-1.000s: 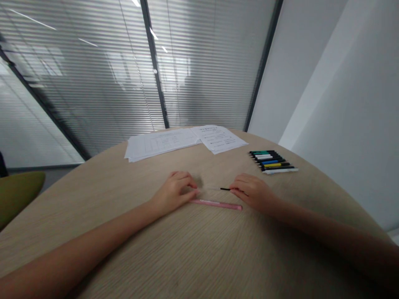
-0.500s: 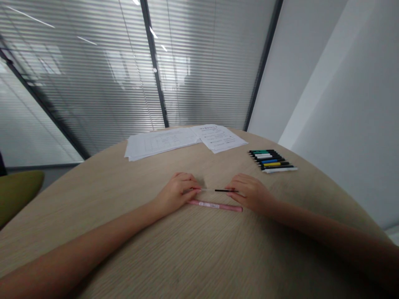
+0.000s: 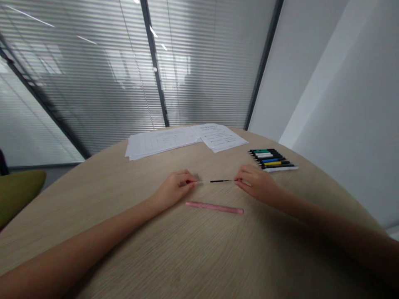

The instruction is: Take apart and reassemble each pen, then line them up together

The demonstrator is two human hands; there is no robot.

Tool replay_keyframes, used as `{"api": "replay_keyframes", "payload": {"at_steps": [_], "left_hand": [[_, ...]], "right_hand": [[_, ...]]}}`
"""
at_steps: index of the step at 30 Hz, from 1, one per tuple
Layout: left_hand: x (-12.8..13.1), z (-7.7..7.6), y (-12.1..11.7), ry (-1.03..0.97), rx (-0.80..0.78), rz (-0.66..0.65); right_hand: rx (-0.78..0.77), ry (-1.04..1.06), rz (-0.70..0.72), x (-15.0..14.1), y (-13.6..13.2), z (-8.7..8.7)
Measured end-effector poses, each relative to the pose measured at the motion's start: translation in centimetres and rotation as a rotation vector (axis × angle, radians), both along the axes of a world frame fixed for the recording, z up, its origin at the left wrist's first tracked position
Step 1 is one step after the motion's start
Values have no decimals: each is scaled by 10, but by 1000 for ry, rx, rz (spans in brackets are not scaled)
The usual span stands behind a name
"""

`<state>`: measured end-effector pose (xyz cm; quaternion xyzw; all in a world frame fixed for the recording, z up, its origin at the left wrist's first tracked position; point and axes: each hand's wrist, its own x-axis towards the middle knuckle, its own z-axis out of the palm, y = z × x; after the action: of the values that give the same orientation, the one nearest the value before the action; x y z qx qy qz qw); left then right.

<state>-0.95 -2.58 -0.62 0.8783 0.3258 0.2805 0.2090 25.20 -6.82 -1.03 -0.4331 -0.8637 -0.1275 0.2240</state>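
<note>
Close to the table's middle, my left hand [image 3: 176, 187] pinches a short whitish, clear-looking piece [image 3: 200, 182] that sticks out to the right from its fingertips. Opposite it, my right hand [image 3: 254, 180] pinches the thin end of a slim pen refill [image 3: 217, 181] with a black section pointing left. Between the whitish piece and the black end I see what looks like a small gap; whether a clear part joins them I cannot tell. Nearer to me, a pink pen barrel [image 3: 215, 207] lies on the table, touched by neither hand.
Several pens [image 3: 272, 160] lie in a row beyond my right hand. Printed paper sheets [image 3: 162, 142] spread along the far side of the round wooden table [image 3: 174, 253]. A green chair [image 3: 20, 193] stands at the left, with a blind-covered glass wall [image 3: 202, 62] behind.
Both hands have moved a little away from me and farther apart. More of the refill shows at my right fingertips. My left hand is now clear of the pink barrel, whose pale label no longer shows.
</note>
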Motion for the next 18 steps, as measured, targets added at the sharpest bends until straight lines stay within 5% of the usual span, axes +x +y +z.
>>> {"api": "replay_keyframes", "payload": {"at_steps": [18], "left_hand": [[1,-9,3,139,175,-95]], "right_hand": [[65,-113,-58,-1,5,-14]]}}
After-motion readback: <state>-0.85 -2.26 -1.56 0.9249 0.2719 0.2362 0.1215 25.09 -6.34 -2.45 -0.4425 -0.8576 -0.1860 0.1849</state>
